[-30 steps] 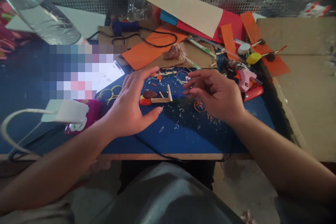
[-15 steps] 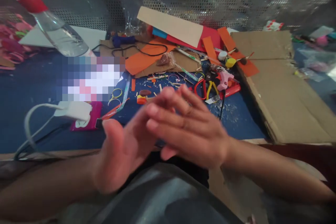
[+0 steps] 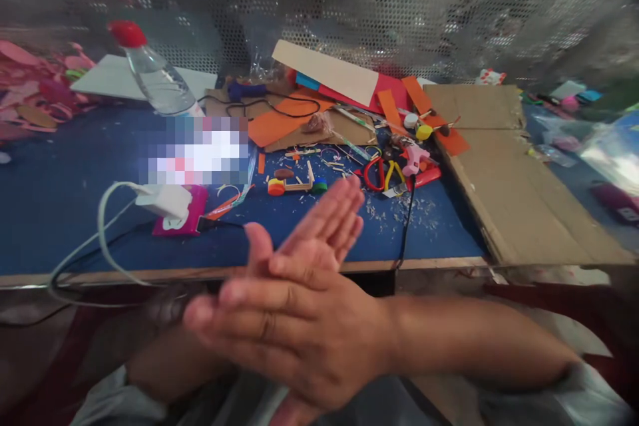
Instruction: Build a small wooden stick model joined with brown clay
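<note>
My right hand (image 3: 304,329) lies across my left hand (image 3: 322,233), palm against palm, in front of the table's near edge. Both have their fingers stretched out, and I see nothing held between them. The right hand hides most of the left palm and wrist. Just beyond the left fingertips, a small wooden stick frame (image 3: 298,186) has an orange-yellow round piece (image 3: 276,187) and a green-blue one (image 3: 319,185) at its ends. A brown oval piece (image 3: 284,174) sits by it.
On the blue table (image 3: 100,213) stand a tilted-looking bottle (image 3: 162,83) and a pink power socket (image 3: 192,219) with a white plug (image 3: 170,202). Red-handled pliers (image 3: 373,174), yellow-handled pliers (image 3: 394,176), a pink glue gun (image 3: 414,158) and cardboard (image 3: 524,200) lie to the right.
My right hand has slid down and left over my left palm, while the left fingers now point up and right. The view has shifted, uncovering the stick frame.
</note>
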`<state>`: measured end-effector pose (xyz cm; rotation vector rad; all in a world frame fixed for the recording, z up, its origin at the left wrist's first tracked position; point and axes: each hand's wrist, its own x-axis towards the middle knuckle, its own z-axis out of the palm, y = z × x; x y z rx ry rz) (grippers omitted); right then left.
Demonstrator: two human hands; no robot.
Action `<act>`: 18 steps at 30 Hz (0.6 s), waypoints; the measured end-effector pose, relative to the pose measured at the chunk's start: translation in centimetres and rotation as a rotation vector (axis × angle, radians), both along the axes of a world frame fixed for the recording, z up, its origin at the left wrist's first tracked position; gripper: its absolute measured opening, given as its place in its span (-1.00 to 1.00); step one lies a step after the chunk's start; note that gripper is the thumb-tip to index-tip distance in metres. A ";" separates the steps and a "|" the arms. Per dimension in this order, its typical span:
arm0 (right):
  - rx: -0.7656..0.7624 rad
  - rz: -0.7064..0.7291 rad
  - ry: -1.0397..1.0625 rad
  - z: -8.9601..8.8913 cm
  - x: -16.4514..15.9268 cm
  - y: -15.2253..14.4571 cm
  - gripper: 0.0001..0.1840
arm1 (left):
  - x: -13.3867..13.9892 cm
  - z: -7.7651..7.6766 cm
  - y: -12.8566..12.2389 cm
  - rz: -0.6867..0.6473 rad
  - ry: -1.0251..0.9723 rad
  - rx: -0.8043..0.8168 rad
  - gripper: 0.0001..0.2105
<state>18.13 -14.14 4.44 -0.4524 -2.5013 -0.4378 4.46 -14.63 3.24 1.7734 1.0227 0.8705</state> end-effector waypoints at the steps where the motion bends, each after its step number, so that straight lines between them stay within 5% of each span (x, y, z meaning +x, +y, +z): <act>1: -0.002 0.036 -0.003 -0.1 0.1 -0.1 -0.04 | -0.5 0.1 0.0 -0.020 -0.123 0.002 -0.35; 4: -0.004 -0.019 0.025 -0.1 0.7 0.3 -0.06 | -2.2 0.4 -0.3 -0.056 -0.312 -0.092 -0.12; 8: 0.021 -0.040 0.025 0.7 0.8 0.5 -0.08 | -2.2 0.8 -0.7 -0.024 -0.149 -0.180 -0.35; 11: 0.046 0.082 -0.033 0.4 0.6 0.4 -0.17 | -1.3 0.8 -0.2 0.015 -0.204 -0.134 -0.26; 16: -0.025 -0.144 -0.001 0.0 0.4 0.0 0.03 | 1.0 -0.5 0.1 0.049 -0.208 -0.222 -0.27; 18: 0.015 -0.073 -0.056 0.0 0.3 -0.3 -0.01 | 1.3 -0.9 0.1 0.027 -0.252 -0.221 -0.26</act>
